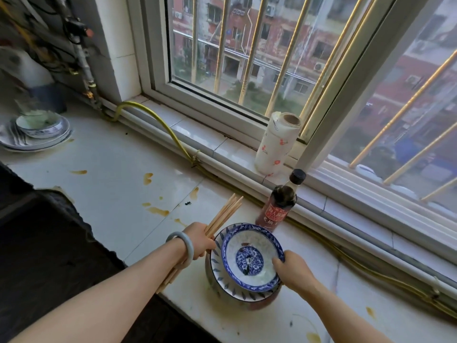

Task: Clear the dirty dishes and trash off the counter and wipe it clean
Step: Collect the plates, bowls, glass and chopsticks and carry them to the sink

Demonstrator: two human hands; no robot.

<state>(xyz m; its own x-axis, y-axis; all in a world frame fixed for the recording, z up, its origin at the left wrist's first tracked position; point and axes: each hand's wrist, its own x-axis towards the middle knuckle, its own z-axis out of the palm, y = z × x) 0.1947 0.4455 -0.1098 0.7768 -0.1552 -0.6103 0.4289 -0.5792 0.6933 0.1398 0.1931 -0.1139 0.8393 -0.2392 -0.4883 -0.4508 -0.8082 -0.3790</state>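
A blue-and-white bowl (249, 256) with a flower pattern inside sits tilted in a larger bowl (222, 280) with blue leaf marks, stacked near the front edge of the white counter (111, 174). My right hand (291, 271) grips the top bowl's right rim, thumb inside. My left hand (197, 241) holds a bundle of wooden chopsticks (226, 212) that point up toward the window; the hand also touches the stack's left rim. Yellow-brown sauce stains (158, 211) dot the counter.
A dark sauce bottle (280, 203) stands just behind the bowls. A paper towel roll (275, 142) stands on the window ledge. A pile of dirty plates and a bowl (37, 131) sits at the far left. A yellow hose (170, 134) runs along the ledge. A dark sink area (37, 243) lies to the left.
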